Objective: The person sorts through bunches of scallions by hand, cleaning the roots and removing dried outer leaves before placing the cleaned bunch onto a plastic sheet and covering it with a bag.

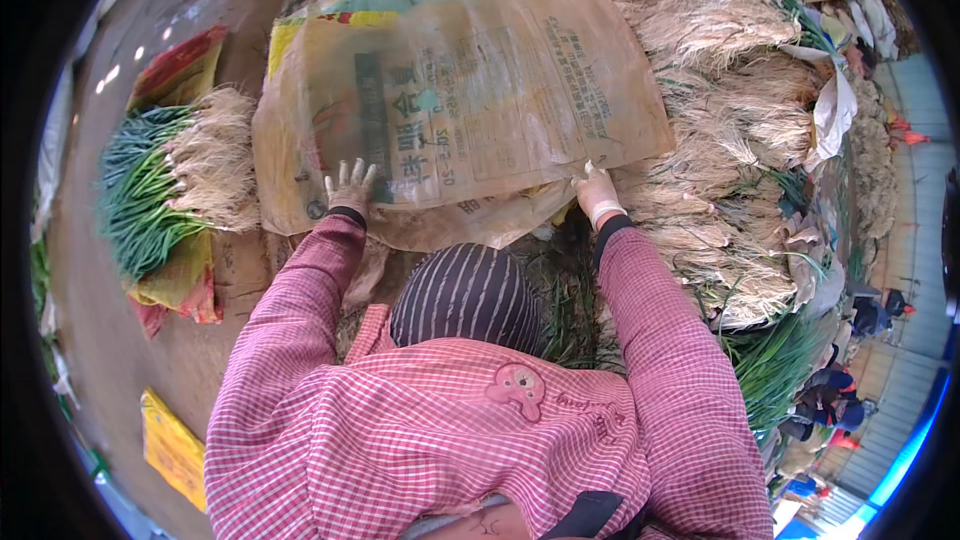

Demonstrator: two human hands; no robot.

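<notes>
A large, tan, translucent plastic sack (pixel 500 90) with faded print lies spread out in front of me. My left hand (pixel 350 188), in a pale glove, rests on its near left edge with the fingers spread. At the near right corner my right hand (pixel 597 192), also gloved, has its fingers closed on the sack's edge. Beyond the sack's right side, close to my right hand, lies a long heap of green onions (pixel 730 130) with their pale, stringy roots toward me. Whatever is under the sack is mostly hidden.
On the left floor a bundle of green onions (pixel 185 175) rests on a red and yellow sack (pixel 185 275). A folded yellow sack (pixel 172 445) lies nearer. My striped knee (pixel 465 300) is just below the sack. Several people (pixel 830 400) are at the far right.
</notes>
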